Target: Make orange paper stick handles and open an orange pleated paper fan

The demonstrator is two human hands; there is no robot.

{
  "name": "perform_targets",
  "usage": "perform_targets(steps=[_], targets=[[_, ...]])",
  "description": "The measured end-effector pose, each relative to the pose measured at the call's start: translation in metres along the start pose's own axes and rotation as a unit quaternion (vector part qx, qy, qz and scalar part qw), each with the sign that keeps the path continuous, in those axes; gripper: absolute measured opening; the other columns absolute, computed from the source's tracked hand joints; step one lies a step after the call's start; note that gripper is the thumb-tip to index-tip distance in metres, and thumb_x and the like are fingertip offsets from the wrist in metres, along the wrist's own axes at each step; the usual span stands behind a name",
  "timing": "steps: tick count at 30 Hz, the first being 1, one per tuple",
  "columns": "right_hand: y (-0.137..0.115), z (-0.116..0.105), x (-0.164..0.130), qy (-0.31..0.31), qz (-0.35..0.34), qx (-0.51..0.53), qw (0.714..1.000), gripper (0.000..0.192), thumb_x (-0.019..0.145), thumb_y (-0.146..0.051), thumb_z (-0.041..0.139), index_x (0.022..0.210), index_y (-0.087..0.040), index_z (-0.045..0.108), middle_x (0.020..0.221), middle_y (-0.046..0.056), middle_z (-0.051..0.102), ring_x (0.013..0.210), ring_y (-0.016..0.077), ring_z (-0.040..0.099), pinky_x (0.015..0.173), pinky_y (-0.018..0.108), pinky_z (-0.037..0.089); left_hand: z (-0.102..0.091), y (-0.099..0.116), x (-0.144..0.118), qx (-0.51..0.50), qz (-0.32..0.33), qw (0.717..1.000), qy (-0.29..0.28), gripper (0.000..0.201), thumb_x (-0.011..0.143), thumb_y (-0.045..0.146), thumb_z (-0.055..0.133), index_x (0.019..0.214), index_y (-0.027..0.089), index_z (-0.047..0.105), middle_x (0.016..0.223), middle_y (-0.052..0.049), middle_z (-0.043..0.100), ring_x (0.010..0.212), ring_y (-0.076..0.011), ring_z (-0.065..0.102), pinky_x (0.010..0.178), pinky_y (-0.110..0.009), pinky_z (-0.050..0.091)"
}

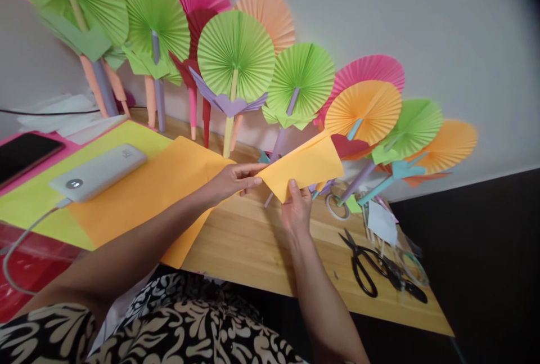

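Two hands grip a folded orange paper [301, 168] above the wooden desk [253, 246]: left hand [234, 179] pinching its left corner, right hand [296, 209] clamping its lower edge, black scissors [366, 268] lying to the right.

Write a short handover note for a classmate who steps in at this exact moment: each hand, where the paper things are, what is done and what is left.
Left hand: pinches the left corner of the folded orange paper piece, held above the wooden table.
Right hand: grips its lower edge, thumb on top.
Nearby: large orange sheet on the table to the left, black scissors to the right, tape roll behind.
Done: a row of finished paper fans leans on the wall.
Left: the held piece shows no pleats yet, only a fold.
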State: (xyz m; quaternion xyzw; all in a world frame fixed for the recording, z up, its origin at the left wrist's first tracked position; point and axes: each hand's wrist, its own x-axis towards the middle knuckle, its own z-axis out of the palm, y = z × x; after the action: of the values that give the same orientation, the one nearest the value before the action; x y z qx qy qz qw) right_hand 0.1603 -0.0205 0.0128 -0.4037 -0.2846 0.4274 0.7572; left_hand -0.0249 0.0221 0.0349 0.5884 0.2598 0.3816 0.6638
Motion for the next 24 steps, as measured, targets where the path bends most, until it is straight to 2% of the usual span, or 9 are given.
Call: perform_targets(steps=[4,11,18,24], targets=[[0.0018,-0.0010,0.0004,-0.004,0.003,0.003,1.000,0.037,0.069,-0.034,0.085,0.101,-0.021,0.071,0.101,0.003,0.080,0.098,0.0165,0.073,0.092,0.032,0.057,0.0004,-0.0003,-0.0001,-0.004,0.009,1.000,0.003,0.046,0.086,0.036,0.070,0.130,0.025,0.071,0.082,-0.004,0.066,0.064,-0.0107,0.048,0.056,-0.025,0.039],[0.0025,0.0002,-0.0001,0.000,0.004,-0.011,1.000,0.033,0.067,-0.036,0.085,0.093,-0.021,0.069,0.098,0.004,0.080,0.097,0.0179,0.073,0.092,0.034,0.057,0.0002,-0.0025,-0.0003,0.011,0.015,1.000,0.014,0.044,0.089,0.038,0.067,0.130,0.021,0.071,0.067,0.001,0.055,0.060,-0.0101,0.044,0.055,-0.024,0.038],[-0.0009,0.0024,-0.0017,-0.004,0.006,-0.007,1.000,0.032,0.067,-0.036,0.085,0.090,-0.021,0.069,0.095,0.003,0.080,0.095,0.0175,0.073,0.090,0.032,0.057,0.0010,-0.0006,-0.0023,0.023,-0.021,0.999,0.034,0.048,0.088,0.041,0.068,0.132,0.023,0.069,0.066,0.003,0.051,0.061,-0.0104,0.043,0.059,-0.026,0.037],[-0.0022,0.0031,-0.0026,0.010,-0.018,-0.014,1.000,0.031,0.067,-0.034,0.084,0.091,-0.020,0.070,0.097,0.004,0.080,0.094,0.0177,0.073,0.092,0.034,0.057,0.0022,0.0041,-0.0037,0.040,-0.015,0.999,0.028,0.049,0.089,0.040,0.066,0.134,0.022,0.068,0.062,0.004,0.049,0.060,-0.0111,0.042,0.062,-0.028,0.037]])
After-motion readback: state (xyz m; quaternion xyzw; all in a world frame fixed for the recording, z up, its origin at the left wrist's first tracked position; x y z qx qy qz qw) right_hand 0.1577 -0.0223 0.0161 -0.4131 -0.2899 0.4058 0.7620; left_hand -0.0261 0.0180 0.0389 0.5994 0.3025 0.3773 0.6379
